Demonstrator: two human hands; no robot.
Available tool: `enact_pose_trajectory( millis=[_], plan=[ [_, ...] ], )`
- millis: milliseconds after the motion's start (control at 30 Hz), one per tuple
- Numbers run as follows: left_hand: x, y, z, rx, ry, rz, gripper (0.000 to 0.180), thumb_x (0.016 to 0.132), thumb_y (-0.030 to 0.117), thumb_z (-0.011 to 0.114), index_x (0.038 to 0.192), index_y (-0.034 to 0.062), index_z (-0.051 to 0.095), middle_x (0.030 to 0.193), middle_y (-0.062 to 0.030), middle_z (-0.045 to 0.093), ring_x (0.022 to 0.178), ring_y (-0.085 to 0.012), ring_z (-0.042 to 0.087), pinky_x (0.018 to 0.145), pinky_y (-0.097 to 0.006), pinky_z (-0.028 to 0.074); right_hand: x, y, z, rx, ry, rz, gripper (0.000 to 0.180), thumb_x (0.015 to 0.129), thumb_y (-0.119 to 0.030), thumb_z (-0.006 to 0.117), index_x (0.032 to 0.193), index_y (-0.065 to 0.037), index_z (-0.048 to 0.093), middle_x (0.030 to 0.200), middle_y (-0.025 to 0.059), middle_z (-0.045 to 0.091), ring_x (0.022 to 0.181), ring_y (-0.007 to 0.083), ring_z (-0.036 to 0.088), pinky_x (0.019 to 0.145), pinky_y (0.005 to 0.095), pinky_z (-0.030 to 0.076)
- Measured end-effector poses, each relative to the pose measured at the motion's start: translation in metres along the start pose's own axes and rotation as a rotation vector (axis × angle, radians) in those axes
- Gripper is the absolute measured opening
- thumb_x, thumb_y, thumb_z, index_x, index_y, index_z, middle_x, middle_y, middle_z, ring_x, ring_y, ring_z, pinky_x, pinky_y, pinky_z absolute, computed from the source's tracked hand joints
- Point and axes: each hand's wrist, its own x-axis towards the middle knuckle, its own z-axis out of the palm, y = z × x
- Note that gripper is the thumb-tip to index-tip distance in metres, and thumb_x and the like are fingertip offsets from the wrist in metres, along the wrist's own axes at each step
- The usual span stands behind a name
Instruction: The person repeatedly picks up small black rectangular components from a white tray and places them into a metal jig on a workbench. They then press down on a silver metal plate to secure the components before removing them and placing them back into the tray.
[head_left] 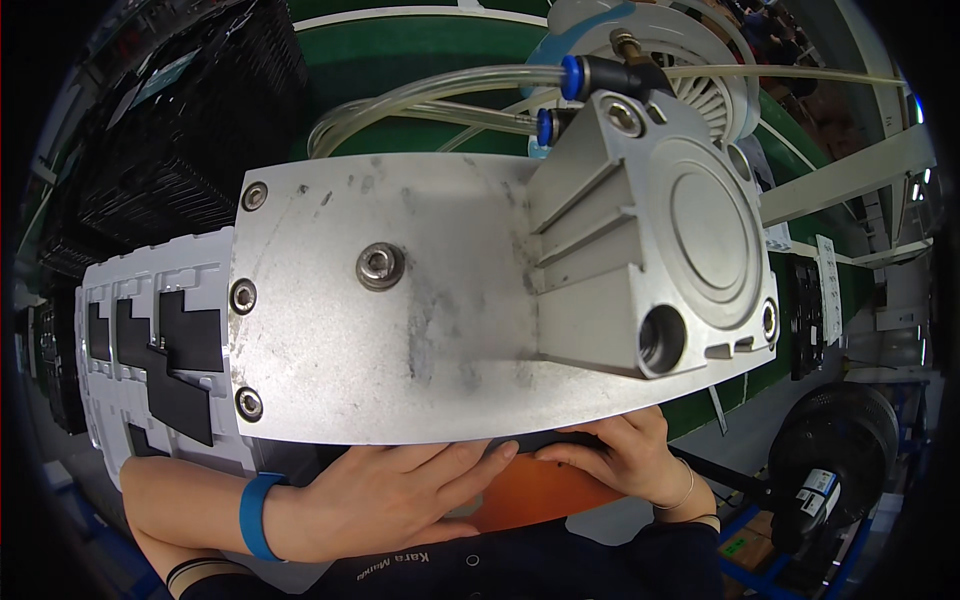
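Note:
A silver metal plate (450,330) with several socket-head screws carries a square air cylinder (700,240) and hides what lies under it. My left hand (410,490) rests at the plate's near edge, fingers stretched out and thumb apart, its fingertips beside a dark piece (545,439). On the other side of that piece, my right hand (625,455) has its thumb and fingers closed round the dark edge; their tips are partly covered by the plate. Below the hands, an orange-brown curved surface (535,495) shows between them.
To the left stands a white moulded tray (100,390) holding several flat black parts (185,405). Black crates (200,130) are stacked behind it. Clear air hoses (430,85) run to the cylinder over a green surface (400,40). A round black object (835,450) stands at right.

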Motion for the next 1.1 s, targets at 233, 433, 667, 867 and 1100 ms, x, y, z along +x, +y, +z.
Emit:
enact_pose_trajectory(
  millis=[233,433,667,867,1100],
  plan=[
    [0.0022,-0.0013,-0.0043,0.034,0.02,0.004,0.072,0.086,0.063,0.06,0.141,0.0177,0.052,0.127,-0.0063,0.057,0.118,-0.0217,0.054,0.095,-0.035,0.046,-0.0004,0.0012,-0.0003,0.012,0.004,-0.011,0.043,0.064,-0.025,0.091,0.096,-0.002,0.074,0.099,0.0102,0.071,0.091,0.0262,0.069,0.08,0.0341,0.054],
    [0.0002,-0.0017,-0.0037,-0.006,0.026,0.004,0.076,0.084,0.06,0.061,0.142,0.0117,0.05,0.127,-0.0048,0.054,0.125,-0.0238,0.049,0.104,-0.043,0.042,-0.0033,0.0028,0.0037,0.033,0.01,-0.002,0.036,0.066,-0.025,0.09,0.092,-0.008,0.071,0.094,0.0058,0.07,0.09,0.0232,0.066,0.079,0.0332,0.05],
    [-0.0004,-0.0008,-0.002,-0.036,0.002,-0.003,0.072,0.086,0.061,0.06,0.142,0.0167,0.051,0.122,-0.0059,0.056,0.123,-0.0241,0.05,0.102,-0.04,0.042,-0.0033,0.0022,0.0036,0.025,0.01,0.004,0.036,0.066,-0.024,0.09,0.09,-0.008,0.07,0.094,0.0057,0.069,0.091,0.023,0.066,0.079,0.0328,0.05],
    [0.0011,-0.0004,-0.0054,0.008,-0.018,0.0,0.072,0.086,0.062,0.059,0.141,0.0167,0.052,0.134,-0.0083,0.054,0.127,-0.0266,0.048,0.105,-0.045,0.039,-0.0046,0.003,0.001,0.042,-0.041,0.015,0.042,0.064,-0.024,0.091,0.096,-0.002,0.073,0.1,0.0108,0.071,0.088,0.0257,0.069,0.078,0.0335,0.054],
    [-0.0025,0.0018,0.0026,-0.032,-0.03,-0.025,0.073,0.086,0.064,0.058,0.141,0.0161,0.052,0.146,-0.012,0.047,0.135,-0.0322,0.04,0.11,-0.052,0.03,0.0035,-0.0002,0.0013,0.029,0.034,-0.022,0.035,0.063,-0.024,0.091,0.081,-0.006,0.067,0.083,0.0055,0.064,0.075,0.0216,0.062,0.066,0.031,0.049]
  ],
)
